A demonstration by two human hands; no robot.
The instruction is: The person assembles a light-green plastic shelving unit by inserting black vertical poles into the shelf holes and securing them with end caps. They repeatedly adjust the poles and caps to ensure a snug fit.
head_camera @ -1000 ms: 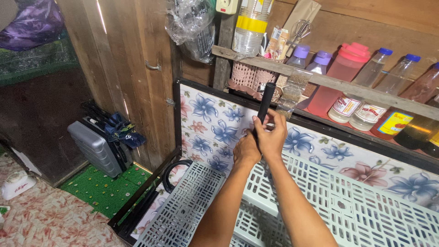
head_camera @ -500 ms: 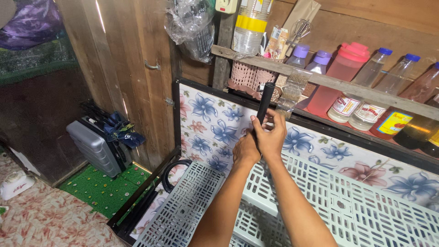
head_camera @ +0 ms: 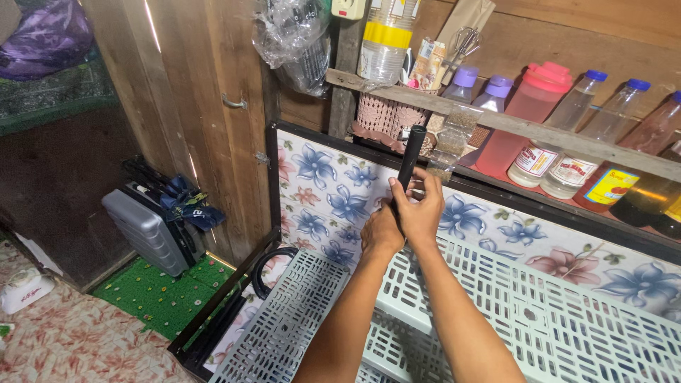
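While both hands meet in front of the flower-patterned panel (head_camera: 333, 191), they wrap around the lower part of a black tube (head_camera: 410, 157). The left hand (head_camera: 381, 230) sits lower with its fingers clenched on the tube's bottom stretch; the right hand (head_camera: 423, 209) grips just above, fingers curled round the shaft. The tube stands nearly upright, its long axis running bottom to top with a slight lean to the right, and its free upper end points at the wooden shelf (head_camera: 539, 128) above.

Along that shelf stands a row of containers: a clear bottle with a yellow band (head_camera: 384, 39) at the left, two small purple-capped bottles (head_camera: 479, 89), a pink jug with a red lid (head_camera: 521, 106), two clear bottles with blue caps and white-and-red labels (head_camera: 560, 152), and a dark bottle with a yellow and red label (head_camera: 611, 186) at the right. A pink woven basket (head_camera: 383, 117) sits under the shelf rail, just left of the tube's tip. A crumpled clear plastic bag (head_camera: 294, 39) hangs at the upper left.

Below the hands lie white perforated plastic racks (head_camera: 539, 319). On the floor to the left, a grey case (head_camera: 142, 230) stands on a green mat (head_camera: 152, 294).
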